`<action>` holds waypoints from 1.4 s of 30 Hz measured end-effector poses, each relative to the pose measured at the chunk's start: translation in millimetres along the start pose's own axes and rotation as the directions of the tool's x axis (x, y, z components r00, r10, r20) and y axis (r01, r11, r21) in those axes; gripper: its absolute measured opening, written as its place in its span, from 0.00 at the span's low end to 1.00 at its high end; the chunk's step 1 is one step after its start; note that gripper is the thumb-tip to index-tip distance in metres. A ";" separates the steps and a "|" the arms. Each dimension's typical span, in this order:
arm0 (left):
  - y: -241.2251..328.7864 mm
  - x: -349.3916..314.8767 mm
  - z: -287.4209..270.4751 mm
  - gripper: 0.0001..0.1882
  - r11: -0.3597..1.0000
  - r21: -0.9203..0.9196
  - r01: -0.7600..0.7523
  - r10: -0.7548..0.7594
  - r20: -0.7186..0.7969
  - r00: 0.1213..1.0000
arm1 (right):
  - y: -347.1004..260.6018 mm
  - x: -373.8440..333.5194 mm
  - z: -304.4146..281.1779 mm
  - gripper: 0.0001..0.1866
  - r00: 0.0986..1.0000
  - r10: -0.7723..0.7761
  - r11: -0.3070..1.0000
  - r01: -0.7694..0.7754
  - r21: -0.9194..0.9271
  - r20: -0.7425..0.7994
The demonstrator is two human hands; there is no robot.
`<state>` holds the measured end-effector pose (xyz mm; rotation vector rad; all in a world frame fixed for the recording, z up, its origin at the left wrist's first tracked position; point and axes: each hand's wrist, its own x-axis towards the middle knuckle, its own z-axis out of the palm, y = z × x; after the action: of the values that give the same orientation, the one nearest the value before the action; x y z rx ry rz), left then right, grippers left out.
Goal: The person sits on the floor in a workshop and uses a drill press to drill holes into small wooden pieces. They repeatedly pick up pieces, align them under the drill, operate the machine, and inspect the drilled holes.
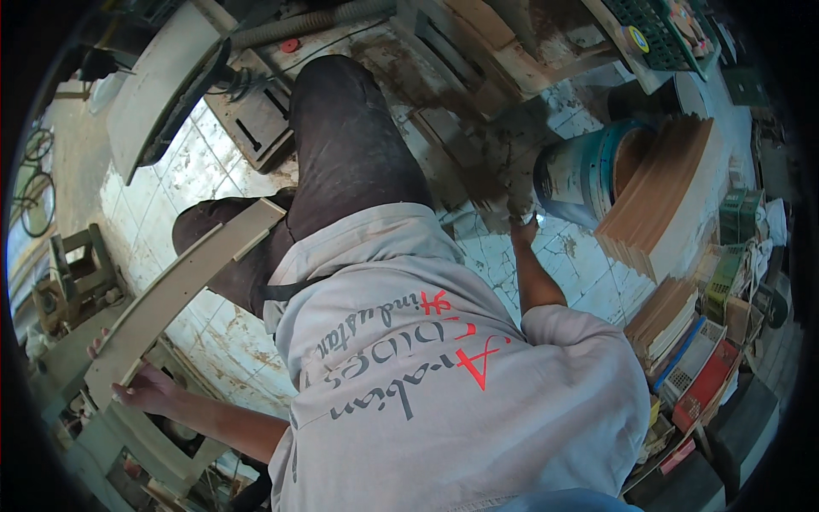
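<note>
My left hand, at the left, is closed round the near end of a long, narrow wooden board. Some fingertips show past the board's far edge. The board slants up to the right, its other end resting over my bent leg, and small strips of wood sit along one edge. Low on the right side, my right hand hangs down by the tiled floor, beside a paint bucket. Its fingers are small and dark against the dusty wood behind, so whether they hold anything cannot be made out.
Stacked brown panels lean against the bucket, with another stack nearer. Red crate and other boxes line the right side. A wooden bench frame stands ahead, a curved pale panel at upper left, and wooden frames at left.
</note>
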<state>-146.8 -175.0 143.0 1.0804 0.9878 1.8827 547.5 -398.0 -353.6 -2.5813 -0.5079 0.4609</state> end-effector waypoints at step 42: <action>54.0 -9.5 34.2 0.38 0.966 0.255 0.039 -0.004 -0.140 0.990 | -220.5 62.8 111.3 0.63 0.845 -0.042 0.717 0.397 -0.574 0.533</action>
<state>-124.2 -197.8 199.1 1.0908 1.3479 1.8675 498.4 -148.0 -350.5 -2.9880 -1.3893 1.0100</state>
